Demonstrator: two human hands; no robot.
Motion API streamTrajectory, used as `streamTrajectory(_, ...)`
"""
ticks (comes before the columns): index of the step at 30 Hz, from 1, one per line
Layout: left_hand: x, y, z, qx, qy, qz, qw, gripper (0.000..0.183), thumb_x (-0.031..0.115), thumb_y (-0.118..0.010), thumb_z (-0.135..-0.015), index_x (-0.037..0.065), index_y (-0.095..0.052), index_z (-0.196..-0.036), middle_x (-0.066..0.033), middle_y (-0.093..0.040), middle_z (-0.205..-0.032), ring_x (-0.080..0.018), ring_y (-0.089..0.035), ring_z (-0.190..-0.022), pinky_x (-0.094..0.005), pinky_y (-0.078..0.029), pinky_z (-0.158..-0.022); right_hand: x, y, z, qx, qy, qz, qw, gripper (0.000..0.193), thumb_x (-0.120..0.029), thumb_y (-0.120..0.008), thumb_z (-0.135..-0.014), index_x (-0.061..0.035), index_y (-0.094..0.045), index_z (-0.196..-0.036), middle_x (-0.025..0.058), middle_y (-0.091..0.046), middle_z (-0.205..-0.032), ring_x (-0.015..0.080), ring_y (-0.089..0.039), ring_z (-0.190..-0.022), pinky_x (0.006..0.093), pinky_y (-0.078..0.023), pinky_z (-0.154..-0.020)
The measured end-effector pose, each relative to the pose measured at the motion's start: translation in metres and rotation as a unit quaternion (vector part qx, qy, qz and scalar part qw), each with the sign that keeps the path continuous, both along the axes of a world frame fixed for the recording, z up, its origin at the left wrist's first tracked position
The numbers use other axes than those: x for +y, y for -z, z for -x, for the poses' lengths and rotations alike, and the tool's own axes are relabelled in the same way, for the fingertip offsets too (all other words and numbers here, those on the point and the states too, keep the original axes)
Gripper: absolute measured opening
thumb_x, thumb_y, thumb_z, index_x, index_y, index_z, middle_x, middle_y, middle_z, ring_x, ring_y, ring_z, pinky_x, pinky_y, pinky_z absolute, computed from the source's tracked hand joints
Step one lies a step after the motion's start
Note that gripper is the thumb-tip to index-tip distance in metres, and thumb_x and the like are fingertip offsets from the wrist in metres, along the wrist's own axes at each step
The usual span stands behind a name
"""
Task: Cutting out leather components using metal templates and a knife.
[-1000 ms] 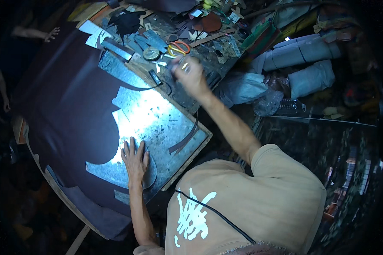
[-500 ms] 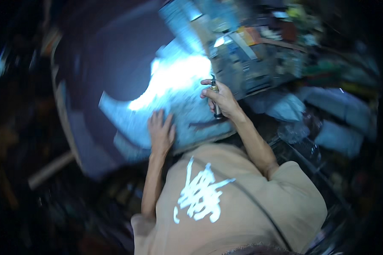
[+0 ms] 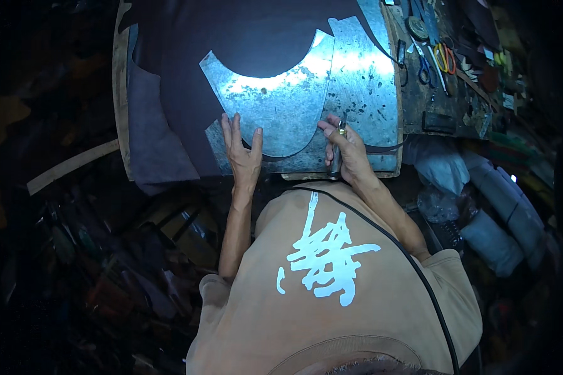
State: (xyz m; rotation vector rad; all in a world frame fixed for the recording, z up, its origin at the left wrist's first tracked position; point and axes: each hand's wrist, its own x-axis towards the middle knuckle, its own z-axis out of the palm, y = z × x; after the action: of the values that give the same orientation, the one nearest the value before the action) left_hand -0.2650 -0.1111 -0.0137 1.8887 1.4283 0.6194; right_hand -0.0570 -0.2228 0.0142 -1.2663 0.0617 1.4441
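Both hands on work: my left hand [image 3: 244,153] flat, open, pinning metal template [image 3: 281,112] steady; right hand [image 3: 350,153] closed around knife [image 3: 336,164] at edge.

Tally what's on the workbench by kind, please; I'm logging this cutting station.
Metal templates: 2, a curved one under the left hand and a flat sheet beneath it
Dark leather sheets: 1
Knives: 1, in the right hand
Scissors: 2
Total: 6
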Motion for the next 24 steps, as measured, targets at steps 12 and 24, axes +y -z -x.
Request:
streamTrajectory(12,0.077,0.008,0.044,-0.447,-0.110,0.406,0.789,0.048,0.011,-0.060,-0.095,-0.003,-0.042,-0.137,-0.0121,-0.057,-0.123,-0.0219,-0.057,-0.112,-0.0379,-0.049,-0.095,0.025,0.003,0.011,-0.050,0.062,-0.032,0.996,0.039,-0.023,-0.067,-0.091,0.0004,-0.057,-0.121,0.0024,-0.059,-0.089,0.0074,-0.052,-0.051,0.0226,-0.043,-0.043)
streamTrajectory(24,0.196,0.005,0.223,-0.520,-0.173,0.196,0.813,0.041,0.002,-0.060,-0.092,0.000,-0.051,-0.132,-0.0139,-0.059,-0.126,-0.0244,-0.057,-0.115,-0.0405,-0.049,-0.099,0.017,0.007,0.062,-0.078,0.229,0.047,0.969,0.047,-0.025,-0.073,-0.087,-0.0017,-0.051,-0.121,0.0056,-0.060,-0.088,0.0091,-0.052,-0.049,0.0244,-0.044,-0.041)
